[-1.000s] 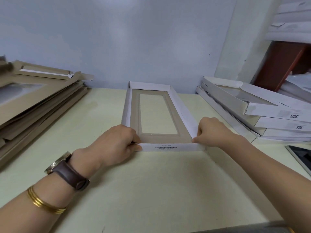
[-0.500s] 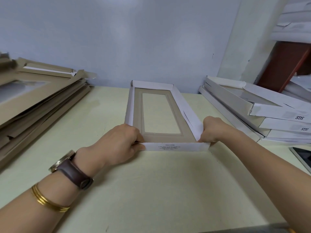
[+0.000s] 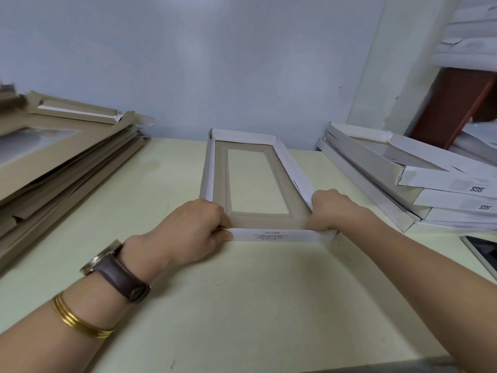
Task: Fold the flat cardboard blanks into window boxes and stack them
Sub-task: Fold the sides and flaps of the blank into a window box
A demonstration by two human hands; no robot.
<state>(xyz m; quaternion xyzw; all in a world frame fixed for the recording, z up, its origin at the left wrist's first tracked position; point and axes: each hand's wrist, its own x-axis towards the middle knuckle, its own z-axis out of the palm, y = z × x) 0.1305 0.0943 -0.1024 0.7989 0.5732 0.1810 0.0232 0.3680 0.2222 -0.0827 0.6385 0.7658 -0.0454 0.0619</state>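
A window box [image 3: 291, 168], white outside and brown inside with a clear rectangular window, lies on the pale table [image 3: 242, 305] in the middle, its four walls standing up. My left hand [image 3: 196, 230] pinches the near left corner, thumb on the printed near wall. My right hand [image 3: 330, 210] grips the near right corner, fingers curled over the wall. A pile of flat brown blanks [image 3: 53, 168] lies at the left. Folded white boxes [image 3: 419, 181] are stacked at the right.
The blue-grey wall stands right behind the box. A white pillar and a red-brown shelf [image 3: 451, 103] with more white cardboard rise at the far right. A tablet's corner [image 3: 481, 251] lies at the table's right edge.
My right hand has slid down to the near right corner and closed over it. The right wall now stands more upright and the near wall meets it. The left hand has stayed put.
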